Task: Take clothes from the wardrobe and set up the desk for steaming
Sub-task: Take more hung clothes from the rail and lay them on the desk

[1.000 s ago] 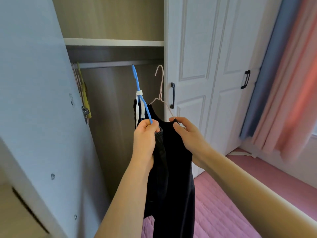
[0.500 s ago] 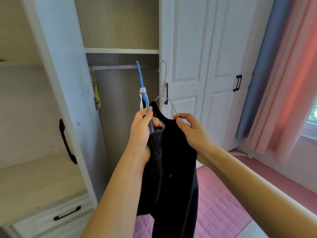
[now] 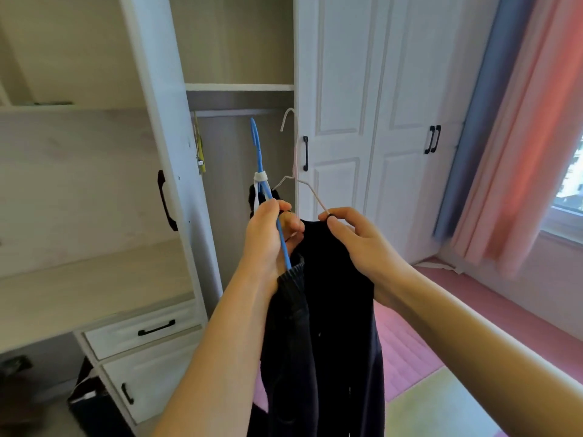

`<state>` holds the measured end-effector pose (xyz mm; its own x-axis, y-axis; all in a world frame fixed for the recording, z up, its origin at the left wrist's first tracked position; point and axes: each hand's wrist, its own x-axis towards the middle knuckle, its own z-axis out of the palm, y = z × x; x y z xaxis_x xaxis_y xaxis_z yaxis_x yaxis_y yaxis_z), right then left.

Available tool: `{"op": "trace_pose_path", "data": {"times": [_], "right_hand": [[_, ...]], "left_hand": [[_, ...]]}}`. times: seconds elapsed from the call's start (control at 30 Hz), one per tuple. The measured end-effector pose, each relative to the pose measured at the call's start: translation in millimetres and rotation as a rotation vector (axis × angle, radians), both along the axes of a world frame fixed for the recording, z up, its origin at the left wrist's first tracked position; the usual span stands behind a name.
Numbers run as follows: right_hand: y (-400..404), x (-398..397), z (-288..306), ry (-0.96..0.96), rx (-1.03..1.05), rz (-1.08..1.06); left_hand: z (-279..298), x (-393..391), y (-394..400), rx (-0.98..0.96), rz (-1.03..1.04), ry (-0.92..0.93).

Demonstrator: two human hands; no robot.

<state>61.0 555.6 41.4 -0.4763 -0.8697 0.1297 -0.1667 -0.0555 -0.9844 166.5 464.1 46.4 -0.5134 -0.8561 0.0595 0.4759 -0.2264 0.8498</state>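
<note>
My left hand point(image 3: 268, 238) grips a blue plastic hanger point(image 3: 262, 171) that carries a dark ribbed garment point(image 3: 288, 326). My right hand point(image 3: 356, 241) pinches the shoulder of a pale pink wire hanger point(image 3: 295, 152) that holds a black garment point(image 3: 340, 326). Both garments hang down between my forearms, out in front of the open wardrobe section point(image 3: 239, 152). Neither hanger hooks on the wardrobe rail point(image 3: 239, 112). The wood-look desk top point(image 3: 79, 298) lies at the left.
The open wardrobe door point(image 3: 164, 152) stands edge-on between desk and wardrobe. Yellow hangers point(image 3: 198, 146) stay on the rail at its left end. White drawers point(image 3: 138, 332) sit under the desk. Closed white doors point(image 3: 378, 137), a pink curtain point(image 3: 530, 137) and pink floor mats point(image 3: 407, 351) are to the right.
Both hands with the two hangers have come back from the wardrobe, and the view has swung left, bringing the desk and drawers into sight.
</note>
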Motion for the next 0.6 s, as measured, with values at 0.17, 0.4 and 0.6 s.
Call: {"op": "trace_pose_path", "data": {"times": [0.17,0.4,0.6], "right_hand": [[34,18,1,-0.041,-0.033,0.040],[70,55,-4,-0.025,-0.052,0.090],[94,105,-15,0.009,-0.063,0.107]], "left_hand": [[0,24,19,-0.196,0.086,-0.147],[-9,65,44,-0.522,0.149,-0.303],[-21,114,68,-0.312,0.074,-0.228]]}}
